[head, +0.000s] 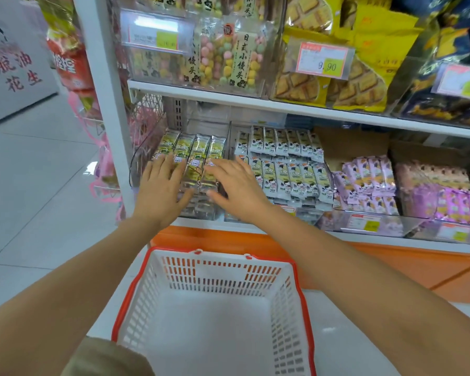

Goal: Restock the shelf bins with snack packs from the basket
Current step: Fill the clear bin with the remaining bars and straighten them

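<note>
A white basket (288,316) with a red rim stands on the floor below the shelf; nothing lies inside it. Green-and-yellow snack packs (198,150) fill the leftmost clear bin (144,156) on the lower shelf. My left hand (160,188) lies flat on the left side of those packs, fingers spread and straight. My right hand (236,185) rests on their right side, fingers straight, thumb low against the front packs. Neither hand grips a pack.
White-and-black snack packs (288,164) fill the bin to the right, then purple packs (364,180). The upper shelf (310,108) holds candy bags and yellow biscuit bags with price tags. A pink wire rack (103,164) hangs left of the shelf post. An orange base (391,261) runs below.
</note>
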`<state>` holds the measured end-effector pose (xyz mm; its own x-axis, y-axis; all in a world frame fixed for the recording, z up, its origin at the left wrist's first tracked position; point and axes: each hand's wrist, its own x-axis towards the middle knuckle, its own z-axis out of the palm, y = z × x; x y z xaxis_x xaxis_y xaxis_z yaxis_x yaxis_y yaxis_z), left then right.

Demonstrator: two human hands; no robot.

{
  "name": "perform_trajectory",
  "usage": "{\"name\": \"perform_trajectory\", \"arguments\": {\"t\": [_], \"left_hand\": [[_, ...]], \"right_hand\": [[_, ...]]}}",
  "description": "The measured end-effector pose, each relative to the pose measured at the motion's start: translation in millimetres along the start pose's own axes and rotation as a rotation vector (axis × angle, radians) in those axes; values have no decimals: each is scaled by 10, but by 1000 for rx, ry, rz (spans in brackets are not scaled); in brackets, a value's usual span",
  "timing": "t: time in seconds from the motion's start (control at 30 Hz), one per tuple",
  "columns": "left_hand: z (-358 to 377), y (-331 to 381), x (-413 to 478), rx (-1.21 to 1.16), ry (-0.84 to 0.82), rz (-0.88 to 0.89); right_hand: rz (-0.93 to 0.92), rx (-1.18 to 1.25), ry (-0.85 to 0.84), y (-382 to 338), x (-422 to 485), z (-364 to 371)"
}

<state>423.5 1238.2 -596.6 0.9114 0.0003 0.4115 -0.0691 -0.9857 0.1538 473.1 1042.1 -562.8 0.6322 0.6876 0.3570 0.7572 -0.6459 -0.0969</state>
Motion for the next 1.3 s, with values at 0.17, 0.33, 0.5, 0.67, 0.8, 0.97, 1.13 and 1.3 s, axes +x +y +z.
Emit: {"name": "perform_trajectory", "arguments": {"t": [0.17,0.33,0.5,0.67,0.8,0.97,1.13,1.3], "left_hand": [[-164,892,172,-77,128,196],[-73,1992,372,-162,153,434],[159,2906,693,-145,-6,529],[455,3405,1166,196,-326,473],[640,3525,1427,356,-487,416],[885,3714,1499,412,-642,339],[1037,3815,1549,340,-665,255],[1098,3823,1593,386,-619,202]], "right_hand": [[71,83,202,475,-489,-455],[277,52,246,1312,-1272,-845],[464,-17,164,2081,-1889,-1048],[461,-38,45,2629,-1942,-1069],[429,-44,-94,3025,-1751,-927],[367,-71,-208,3310,-1653,-828],[410,-84,-280,3526,-1658,-797],[420,-75,-153,3510,-1634,-683]]}}
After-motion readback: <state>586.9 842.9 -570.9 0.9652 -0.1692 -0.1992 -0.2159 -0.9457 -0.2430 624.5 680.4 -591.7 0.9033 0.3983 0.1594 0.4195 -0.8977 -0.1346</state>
